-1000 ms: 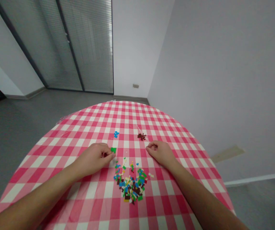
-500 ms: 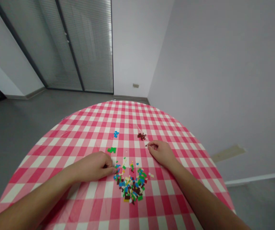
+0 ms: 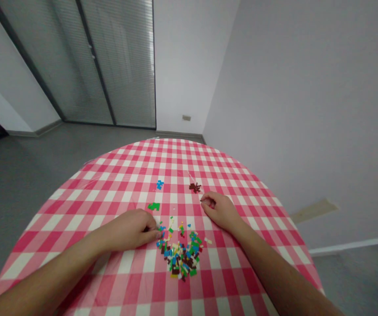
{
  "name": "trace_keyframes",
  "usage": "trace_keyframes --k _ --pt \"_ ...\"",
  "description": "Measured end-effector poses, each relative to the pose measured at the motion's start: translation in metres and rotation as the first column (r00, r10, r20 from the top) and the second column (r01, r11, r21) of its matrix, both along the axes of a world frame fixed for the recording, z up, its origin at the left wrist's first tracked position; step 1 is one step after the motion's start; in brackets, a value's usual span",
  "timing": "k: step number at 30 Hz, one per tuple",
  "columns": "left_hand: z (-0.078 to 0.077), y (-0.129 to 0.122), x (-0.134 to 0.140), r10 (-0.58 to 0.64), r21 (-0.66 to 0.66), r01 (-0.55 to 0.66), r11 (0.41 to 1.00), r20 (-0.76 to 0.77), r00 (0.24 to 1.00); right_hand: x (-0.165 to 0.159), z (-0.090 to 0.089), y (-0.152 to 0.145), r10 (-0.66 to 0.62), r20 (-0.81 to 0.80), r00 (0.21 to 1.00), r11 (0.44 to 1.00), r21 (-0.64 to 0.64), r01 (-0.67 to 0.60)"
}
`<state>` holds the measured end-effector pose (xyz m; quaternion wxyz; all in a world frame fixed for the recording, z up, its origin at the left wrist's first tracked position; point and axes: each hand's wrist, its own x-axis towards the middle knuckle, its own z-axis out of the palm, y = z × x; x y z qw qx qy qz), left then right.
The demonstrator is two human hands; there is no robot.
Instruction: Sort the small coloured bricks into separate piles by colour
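Observation:
Small toy bricks in blue, green, brown, yellow and white lie in a loose pile [image 3: 182, 259] on the checkered table. At its left edge rests my left hand [image 3: 134, 229], fingers curled and pressed together beside blue bricks; what they hold, if anything, is hidden. My right hand [image 3: 221, 210] is further up, to the right, its thumb and index finger pinched on a tiny dark brown brick [image 3: 201, 201]. Just beyond these fingertips sits a brown brick cluster [image 3: 194, 187]. A green brick group [image 3: 154, 206] is above my left hand, and a blue group [image 3: 160, 184] lies farther back.
A red-and-white checkered cloth [image 3: 109, 184] covers the round table. A plain wall [image 3: 307, 109] stands close on the right. Beyond the table's far edge are grey floor [image 3: 86, 140] and a glass partition with blinds [image 3: 123, 66].
My right hand has shifted slightly left, and its fingertips have closed on the tiny brown brick that lay just in front of them. My left hand has barely moved.

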<state>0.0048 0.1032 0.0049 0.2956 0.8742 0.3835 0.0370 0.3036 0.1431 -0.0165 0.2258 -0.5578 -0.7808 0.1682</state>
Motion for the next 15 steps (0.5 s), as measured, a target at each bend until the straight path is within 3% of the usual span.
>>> trace_keyframes --k 15 --pt "-0.0030 0.0007 0.0008 0.006 0.028 -0.006 1.000 0.006 1.000 -0.0001 0.0010 0.0009 0.014 0.087 0.996 1.000 -0.019 -0.013"
